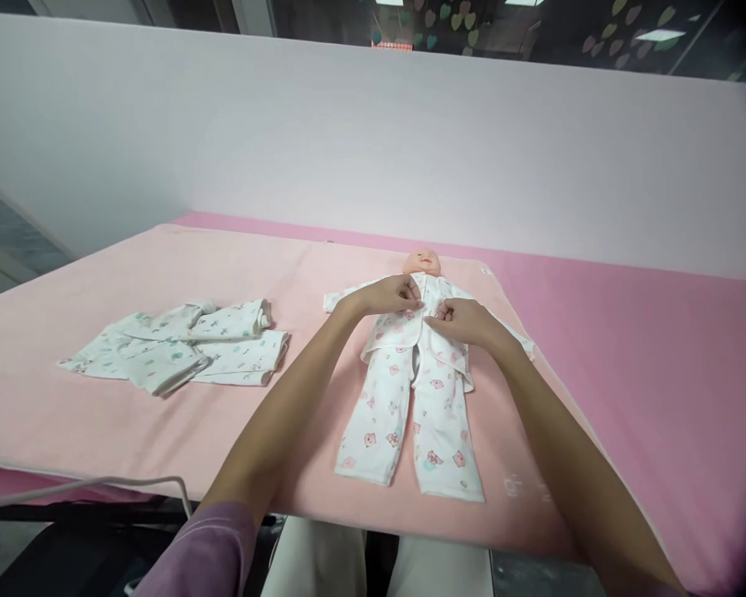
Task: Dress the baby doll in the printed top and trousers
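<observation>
One doll [423, 262], lying face up on a pink mat [311, 274], head toward the white partition [373, 149], legs toward the person. One white jacket [393, 329] with small pink figures, on the doll, its sleeves spread to either side, its front edges meeting down the middle of the chest. One pair of matching trousers [376, 414], laid below the jacket with the legs apart, the waist beneath the jacket's lower edge. One left hand [398, 293], at the upper chest of the jacket, fingers curled and fingertips drawn together at the front opening; whether cloth is pinched between them cannot be told. One right hand [458, 321], slightly lower and on the other side of the opening, fingers bent inward, thumb reaching to the front edge; its hold on the cloth likewise cannot be told. The two hands are near each other, apart. One set of white garments [180, 344] with green print, folded over itself on the mat, well apart from the doll, on the person's left. One pale cable [99, 481], at the near left edge of the mat.
</observation>
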The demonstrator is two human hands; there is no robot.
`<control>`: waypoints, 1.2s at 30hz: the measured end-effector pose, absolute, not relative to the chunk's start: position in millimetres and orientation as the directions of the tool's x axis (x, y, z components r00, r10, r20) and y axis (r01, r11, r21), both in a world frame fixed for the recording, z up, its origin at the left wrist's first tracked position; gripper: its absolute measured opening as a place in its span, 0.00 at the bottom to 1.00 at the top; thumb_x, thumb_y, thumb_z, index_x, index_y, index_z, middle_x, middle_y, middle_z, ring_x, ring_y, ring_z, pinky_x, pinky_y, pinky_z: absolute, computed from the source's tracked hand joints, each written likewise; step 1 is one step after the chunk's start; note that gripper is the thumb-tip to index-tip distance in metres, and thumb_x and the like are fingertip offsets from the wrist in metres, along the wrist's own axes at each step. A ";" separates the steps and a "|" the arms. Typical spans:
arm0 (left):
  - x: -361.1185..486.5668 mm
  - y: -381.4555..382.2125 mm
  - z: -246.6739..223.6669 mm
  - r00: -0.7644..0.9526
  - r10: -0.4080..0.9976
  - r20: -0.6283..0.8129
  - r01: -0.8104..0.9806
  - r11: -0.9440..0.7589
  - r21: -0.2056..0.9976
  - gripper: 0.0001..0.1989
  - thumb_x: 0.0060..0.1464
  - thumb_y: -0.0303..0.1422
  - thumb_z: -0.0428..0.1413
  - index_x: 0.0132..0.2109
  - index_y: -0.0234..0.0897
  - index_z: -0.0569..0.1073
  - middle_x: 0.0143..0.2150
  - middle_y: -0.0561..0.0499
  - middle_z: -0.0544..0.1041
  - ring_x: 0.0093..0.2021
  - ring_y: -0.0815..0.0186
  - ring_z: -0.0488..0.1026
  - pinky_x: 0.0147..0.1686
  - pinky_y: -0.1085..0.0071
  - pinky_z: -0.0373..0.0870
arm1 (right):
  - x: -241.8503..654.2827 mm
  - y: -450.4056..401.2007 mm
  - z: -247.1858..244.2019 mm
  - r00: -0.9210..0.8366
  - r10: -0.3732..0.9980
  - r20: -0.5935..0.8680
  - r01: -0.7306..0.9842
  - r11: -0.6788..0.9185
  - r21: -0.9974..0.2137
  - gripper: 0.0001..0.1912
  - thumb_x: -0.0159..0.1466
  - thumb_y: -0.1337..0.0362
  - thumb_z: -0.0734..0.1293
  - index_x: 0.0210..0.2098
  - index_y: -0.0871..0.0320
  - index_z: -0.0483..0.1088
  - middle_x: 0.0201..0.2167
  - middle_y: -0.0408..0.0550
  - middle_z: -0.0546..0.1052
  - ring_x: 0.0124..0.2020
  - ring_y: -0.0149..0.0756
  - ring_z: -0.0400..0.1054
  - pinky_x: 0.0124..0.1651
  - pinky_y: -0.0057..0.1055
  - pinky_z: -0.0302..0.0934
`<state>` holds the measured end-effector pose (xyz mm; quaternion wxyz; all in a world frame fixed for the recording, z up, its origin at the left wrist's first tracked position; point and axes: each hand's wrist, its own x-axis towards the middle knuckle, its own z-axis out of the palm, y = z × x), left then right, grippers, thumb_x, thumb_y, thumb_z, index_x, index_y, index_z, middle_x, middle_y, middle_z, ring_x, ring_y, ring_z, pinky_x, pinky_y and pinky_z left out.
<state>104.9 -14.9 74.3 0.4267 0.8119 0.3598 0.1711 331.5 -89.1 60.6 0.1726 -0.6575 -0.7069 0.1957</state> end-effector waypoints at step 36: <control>116.0 -14.8 72.4 0.705 0.709 -0.013 0.471 -0.454 0.756 0.12 0.52 0.44 0.62 0.34 0.40 0.78 0.30 0.48 0.72 0.31 0.62 0.67 0.32 0.63 0.60 | 306.8 -97.9 41.9 0.006 0.967 0.256 0.929 0.090 -0.358 0.19 0.69 0.53 0.64 0.27 0.54 0.56 0.27 0.47 0.72 0.28 0.37 0.61 0.33 0.35 0.48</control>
